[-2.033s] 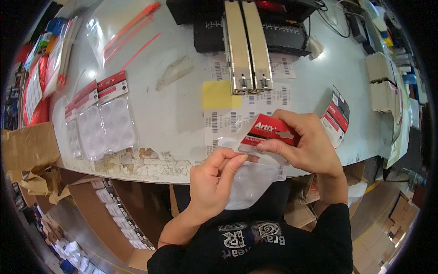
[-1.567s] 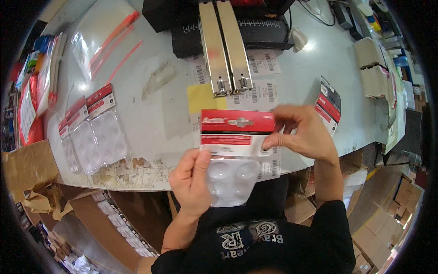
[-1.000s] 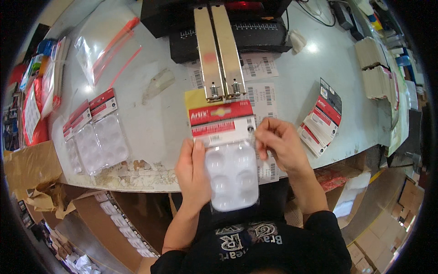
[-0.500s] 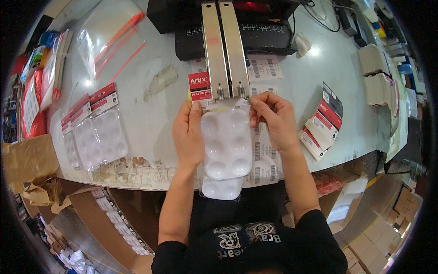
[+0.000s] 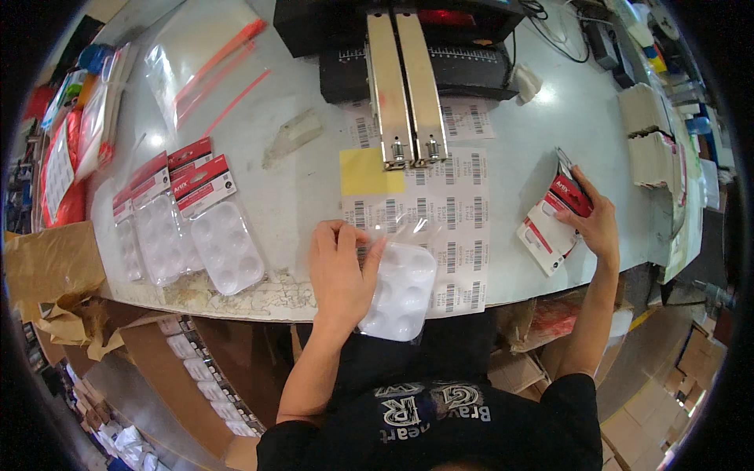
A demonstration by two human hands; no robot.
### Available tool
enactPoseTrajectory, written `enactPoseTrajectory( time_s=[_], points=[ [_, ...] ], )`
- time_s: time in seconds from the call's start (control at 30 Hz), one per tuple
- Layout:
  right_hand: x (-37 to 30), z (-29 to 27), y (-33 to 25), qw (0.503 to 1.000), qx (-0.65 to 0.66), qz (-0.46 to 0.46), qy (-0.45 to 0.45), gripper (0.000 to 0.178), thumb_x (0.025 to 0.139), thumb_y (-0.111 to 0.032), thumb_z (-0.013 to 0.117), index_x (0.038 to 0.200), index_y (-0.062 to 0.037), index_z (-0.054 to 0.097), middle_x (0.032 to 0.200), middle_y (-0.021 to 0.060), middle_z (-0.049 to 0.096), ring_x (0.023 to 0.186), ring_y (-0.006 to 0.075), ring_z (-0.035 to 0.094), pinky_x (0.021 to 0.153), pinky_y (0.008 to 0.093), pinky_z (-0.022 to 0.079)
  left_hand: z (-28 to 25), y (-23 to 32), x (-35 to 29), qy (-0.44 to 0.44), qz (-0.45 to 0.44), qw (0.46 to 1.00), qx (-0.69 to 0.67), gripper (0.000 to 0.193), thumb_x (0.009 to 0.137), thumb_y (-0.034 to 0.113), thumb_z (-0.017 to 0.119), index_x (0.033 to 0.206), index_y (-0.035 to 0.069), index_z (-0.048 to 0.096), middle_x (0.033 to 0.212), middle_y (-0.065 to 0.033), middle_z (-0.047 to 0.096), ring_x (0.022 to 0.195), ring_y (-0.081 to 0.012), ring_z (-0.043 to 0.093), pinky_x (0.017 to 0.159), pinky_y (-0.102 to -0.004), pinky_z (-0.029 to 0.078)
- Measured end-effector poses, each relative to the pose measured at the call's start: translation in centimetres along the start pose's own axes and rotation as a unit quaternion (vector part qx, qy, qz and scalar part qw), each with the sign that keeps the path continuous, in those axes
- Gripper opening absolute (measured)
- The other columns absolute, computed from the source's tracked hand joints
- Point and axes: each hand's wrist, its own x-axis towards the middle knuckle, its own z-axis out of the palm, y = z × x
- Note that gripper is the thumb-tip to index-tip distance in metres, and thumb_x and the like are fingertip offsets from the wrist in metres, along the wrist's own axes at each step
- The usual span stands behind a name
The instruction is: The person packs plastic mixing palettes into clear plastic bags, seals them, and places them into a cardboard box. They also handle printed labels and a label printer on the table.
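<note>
Pinching bagged six-well palette [image 5: 402,289] with left hand [image 5: 342,271], just right of thumb, likely steadying it | gripping red-and-white header cards [image 5: 542,228] with right hand [image 5: 595,223], mostly left of palm, fanned probably for easy separation

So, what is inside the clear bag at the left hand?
The clear bag holds a white tray with round wells. The left hand covers part of its left edge, which cannot be seen.

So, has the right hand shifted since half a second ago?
Yes. Measured against the twin metal arms, the right hand has moved rightward, from just below their ends to the red-and-white header cards.
</note>
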Motion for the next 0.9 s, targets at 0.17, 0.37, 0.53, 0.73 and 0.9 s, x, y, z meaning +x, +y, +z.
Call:
enactPoseTrajectory(
  time_s=[0.17,0.37,0.53,0.73,0.9],
  points=[
    [-1.3,-0.5,-4.3,0.971,-0.218,-0.022,0.093,0.065,0.061,-0.033,0.083,0.118,-0.0103,0.064,0.093,0.0084,0.071,0.088,0.0222,0.064,0.087,0.035,0.044,-0.5,1.8,0.8,-0.006,-0.042,0.982,-0.184,0.024,0.078,0.017,0.072,0.088,0.002,0.056,0.097,-0.0151,0.051,0.093,-0.0329,0.05,0.081,-0.0419,0.041],
    [-3.2,2.2,-9.2,0.994,-0.013,-0.01,0.106,0.06,0.06,-0.034,0.087,0.109,-0.0068,0.067,0.091,0.01,0.069,0.087,0.0198,0.062,0.081,0.0321,0.048,1.4,2.9,1.0,-0.022,0.067,0.998,0.003,0.02,0.077,0.014,0.071,0.086,0.003,0.057,0.1,-0.0124,0.051,0.093,-0.0316,0.05,0.08,-0.0416,0.041],
    [-3.5,2.0,-11.9,0.99,0.116,-0.009,0.082,0.059,0.06,-0.025,0.089,0.107,0.0009,0.064,0.089,0.0109,0.07,0.081,0.0157,0.065,0.076,0.0285,0.051,1.4,1.8,1.2,-0.02,0.047,0.997,-0.053,0.022,0.075,0.015,0.074,0.087,0.003,0.058,0.102,-0.0135,0.051,0.096,-0.0318,0.049,0.083,-0.0403,0.041],
    [-3.7,2.7,-12.2,0.99,0.108,-0.073,0.047,0.061,0.06,-0.022,0.089,0.108,0.005,0.062,0.089,0.0096,0.07,0.082,0.0131,0.066,0.077,0.0266,0.052,1.5,3.1,0.9,-0.04,0.06,0.997,-0.012,0.015,0.077,0.009,0.069,0.085,0.003,0.058,0.1,-0.0133,0.05,0.097,-0.0325,0.048,0.085,-0.042,0.039],
    [-3.8,2.7,-13.2,0.973,0.208,-0.071,0.071,0.065,0.059,-0.024,0.089,0.109,0.0054,0.061,0.092,0.0099,0.07,0.085,0.0136,0.066,0.079,0.027,0.051,0.6,3.7,1.2,-0.034,0.023,0.988,-0.148,0.012,0.088,0.008,0.061,0.093,0.002,0.051,0.104,-0.0141,0.057,0.097,-0.0253,0.055,0.086,-0.0356,0.043]
  ],
)
